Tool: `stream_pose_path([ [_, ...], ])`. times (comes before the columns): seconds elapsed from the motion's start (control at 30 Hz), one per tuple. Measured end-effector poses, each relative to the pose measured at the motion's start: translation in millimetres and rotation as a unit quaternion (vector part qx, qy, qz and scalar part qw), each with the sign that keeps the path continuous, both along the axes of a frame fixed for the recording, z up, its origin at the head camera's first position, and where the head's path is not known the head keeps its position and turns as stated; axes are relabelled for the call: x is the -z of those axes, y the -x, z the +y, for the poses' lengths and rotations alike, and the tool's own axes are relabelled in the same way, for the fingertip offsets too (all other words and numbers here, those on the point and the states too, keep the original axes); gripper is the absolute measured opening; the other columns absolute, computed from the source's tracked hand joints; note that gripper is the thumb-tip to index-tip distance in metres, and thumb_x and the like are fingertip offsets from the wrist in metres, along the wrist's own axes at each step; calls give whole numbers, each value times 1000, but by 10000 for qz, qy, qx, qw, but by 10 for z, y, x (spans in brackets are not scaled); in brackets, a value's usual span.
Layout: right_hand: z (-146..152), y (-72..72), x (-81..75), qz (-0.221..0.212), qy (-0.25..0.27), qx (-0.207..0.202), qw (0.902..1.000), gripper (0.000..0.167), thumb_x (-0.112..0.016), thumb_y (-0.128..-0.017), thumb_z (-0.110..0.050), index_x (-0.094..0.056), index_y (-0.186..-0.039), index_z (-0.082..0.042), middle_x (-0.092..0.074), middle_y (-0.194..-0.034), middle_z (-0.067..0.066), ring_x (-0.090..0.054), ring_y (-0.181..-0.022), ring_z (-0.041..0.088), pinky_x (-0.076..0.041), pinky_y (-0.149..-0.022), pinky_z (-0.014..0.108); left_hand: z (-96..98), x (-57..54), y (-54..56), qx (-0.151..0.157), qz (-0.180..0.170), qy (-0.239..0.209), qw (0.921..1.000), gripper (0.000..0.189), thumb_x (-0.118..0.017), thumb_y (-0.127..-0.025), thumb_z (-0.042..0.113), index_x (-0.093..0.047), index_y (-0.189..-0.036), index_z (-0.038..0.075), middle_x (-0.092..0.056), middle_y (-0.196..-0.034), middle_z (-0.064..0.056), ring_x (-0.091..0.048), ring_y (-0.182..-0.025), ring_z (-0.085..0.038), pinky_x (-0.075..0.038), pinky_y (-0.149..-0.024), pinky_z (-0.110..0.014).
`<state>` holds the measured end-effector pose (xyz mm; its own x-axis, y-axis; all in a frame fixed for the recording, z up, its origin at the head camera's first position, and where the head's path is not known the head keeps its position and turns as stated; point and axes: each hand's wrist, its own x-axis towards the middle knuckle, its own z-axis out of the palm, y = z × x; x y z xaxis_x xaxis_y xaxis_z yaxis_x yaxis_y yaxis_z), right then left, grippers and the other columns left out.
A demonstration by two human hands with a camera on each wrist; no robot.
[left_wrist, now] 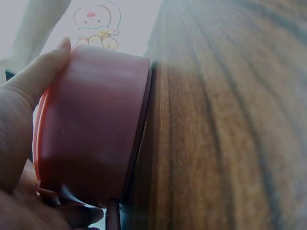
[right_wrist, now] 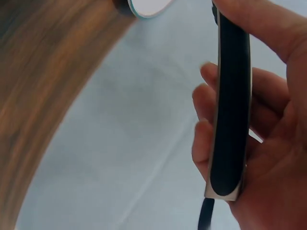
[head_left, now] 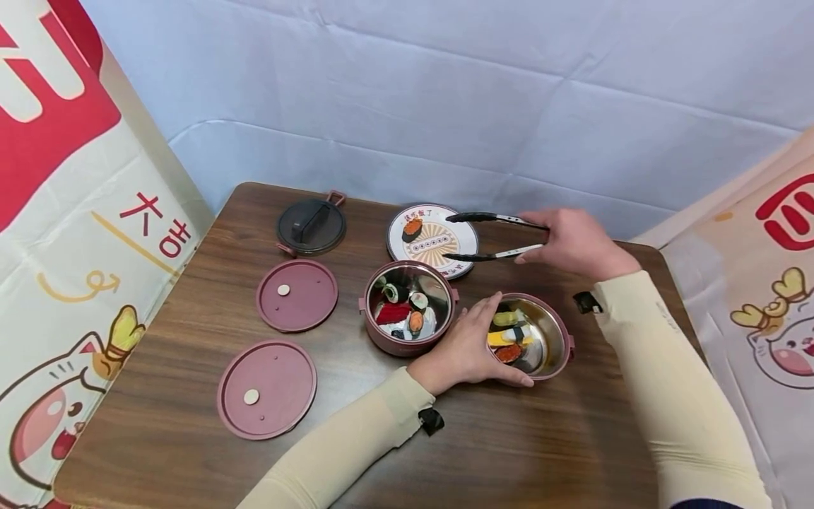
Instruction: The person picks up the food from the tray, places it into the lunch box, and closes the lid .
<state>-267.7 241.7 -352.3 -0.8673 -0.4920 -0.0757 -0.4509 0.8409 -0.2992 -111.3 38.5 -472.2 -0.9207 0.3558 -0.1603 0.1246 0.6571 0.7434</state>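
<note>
My left hand [head_left: 470, 346] holds the left side of a pink round lunch box [head_left: 559, 332], thumb and fingers spread along its wall [left_wrist: 91, 124]. Inside it lie several sushi pieces, one with yellow egg [head_left: 502, 338]. Black-tipped tongs [head_left: 490, 217] are gripped by my right hand [head_left: 575, 240], their arms spread apart above a white patterned plate [head_left: 439, 230]. On that plate, left of the tong tips, sits an orange-topped sushi piece [head_left: 413, 228]. In the right wrist view, the fingers wrap the tongs' dark handle [right_wrist: 232, 105].
A second pink lunch box [head_left: 397, 346] with several sushi pieces stands left of my left hand. Two pink lids [head_left: 299, 293] [head_left: 280, 378] lie farther left. Behind them is a dark lid with a handle [head_left: 311, 226]. A cloth wall [head_left: 413, 106] borders the table's back.
</note>
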Motion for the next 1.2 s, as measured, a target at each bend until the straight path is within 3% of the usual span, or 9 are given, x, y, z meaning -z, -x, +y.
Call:
stream_pose_path([
  [0.07, -103, 74, 59, -41, -27, -1, 10000, 87, -99, -93, -39, -63, -167, -9, -77, -100, 18, -67, -82, 31, -57, -82, 49, 0, 0, 4, 19, 37, 36, 10000, 150, -106, -75, 68, -18, -188, 25, -31, -193, -5, -36, -176, -51, -27, -149, -59],
  [0.13, -201, 152, 104, -112, -65, -4, 9999, 86, -97, -94, -38, -62, -168, -10, -80, -127, 28, -76, -103, 43, -63, -94, 60, -3, 0, 2, 15, 51, 59, 10000, 150, -106, -75, 68, -17, -188, 25, -32, -193, -5, -37, -175, -52, -27, -149, -60],
  [0.2, -292, 222, 131, -173, -140, 3, 9998, 86, -96, -95, -35, -60, -169, -9, -73, -153, 31, -74, -130, 51, -61, -110, 69, -7, 1, 0, 14, 48, 73, 10000, 150, -106, -74, 69, -17, -188, 26, -32, -193, -5, -37, -175, -52, -29, -149, -60],
  [0.27, -370, 287, 147, -227, -235, 1, 9995, 86, -95, -96, -34, -59, -170, -9, -65, -165, 30, -65, -148, 54, -56, -120, 72, -11, -1, -2, 23, 21, 55, 10000, 150, -106, -75, 68, -17, -188, 26, -32, -193, -4, -37, -175, -52, -29, -149, -59],
  [0.37, -468, 372, 181, -272, -323, 23, 9991, 86, -95, -96, -33, -58, -170, -8, -62, -169, 29, -58, -157, 55, -52, -126, 71, -14, 1, 3, 40, 15, 51, 10000, 150, -106, -75, 68, -17, -188, 26, -31, -193, -4, -36, -176, -49, -29, -149, -59],
  [0.7, -715, 571, 311, 48, -617, -230, 9978, 78, -93, -97, -25, -62, -166, -2, -63, -168, 29, -59, -156, 54, -53, -128, 68, -12, 39, 15, 36, 23, -15, 10000, 149, -105, -75, 68, -18, -188, 26, -31, -193, -5, -35, -177, -50, -28, -149, -60],
  [1.0, -849, 633, 377, 83, -864, -254, 9959, 73, -90, -99, -24, -64, -164, -3, -63, -168, 27, -61, -155, 51, -54, -126, 67, -14, 62, 12, 81, 41, -69, 9999, 148, -105, -75, 67, -18, -188, 25, -32, -193, -5, -34, -179, -43, -26, -150, -58],
  [1.2, -871, 613, 378, 48, -877, -238, 9959, 70, -90, -100, -26, -66, -162, -4, -66, -166, 24, -63, -154, 49, -55, -126, 66, -13, 58, 13, 80, -19, -102, 9999, 148, -105, -76, 67, -17, -188, 27, -31, -193, -5, -33, -178, -47, -29, -149, -58],
])
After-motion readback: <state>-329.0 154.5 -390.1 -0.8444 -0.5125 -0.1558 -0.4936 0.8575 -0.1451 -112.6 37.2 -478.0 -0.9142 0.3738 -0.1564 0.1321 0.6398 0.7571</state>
